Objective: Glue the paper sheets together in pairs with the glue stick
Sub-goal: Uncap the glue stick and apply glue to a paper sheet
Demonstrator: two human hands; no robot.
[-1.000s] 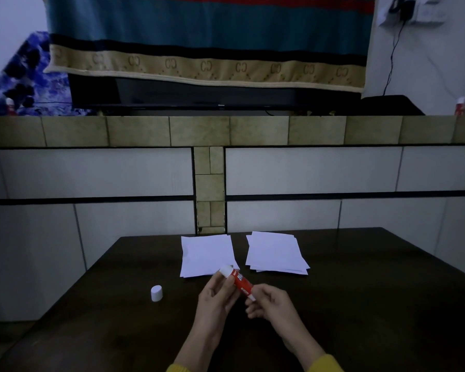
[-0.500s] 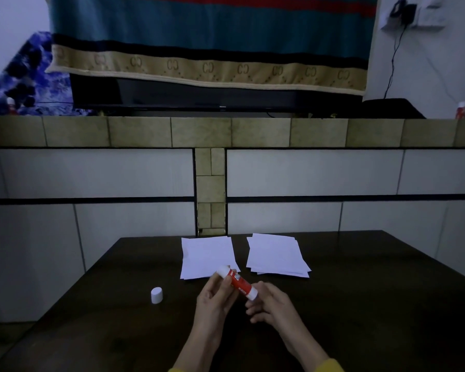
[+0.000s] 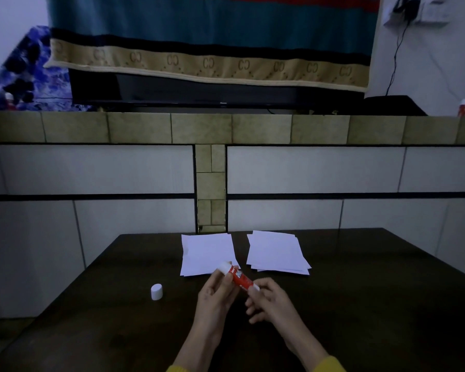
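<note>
**On the dark table: both hands on the uncapped glue stick**

Over the near-centre of the table [image 3: 360, 304], the glue stick [image 3: 239, 278] is held off the surface, tilted, white tip up and to the left, base down and to the right. Red body, white print, too small to read.

Left hand [image 3: 215, 296]: fingers curled round the upper half of the stick, just below the tip. Right hand [image 3: 271, 302]: fingertips pinch the lower end. Hands close together, joined only through the stick. Yellow sleeve cuffs show at both wrists at the bottom edge.

White cap [image 3: 156, 291] stands on the table, left of the hands, well apart from the stick.

Two lots of white paper lie flat at the far side of the table, side by side with a gap between. Left paper sheets [image 3: 207, 253]: tidy; the stick's tip overlaps the near edge in view, contact cannot be told. Right paper stack [image 3: 275, 252]: several sheets, loosely fanned at the near edge.

Behind the table: tiled wall [image 3: 91, 170] with a tan tile ledge on top.
</note>
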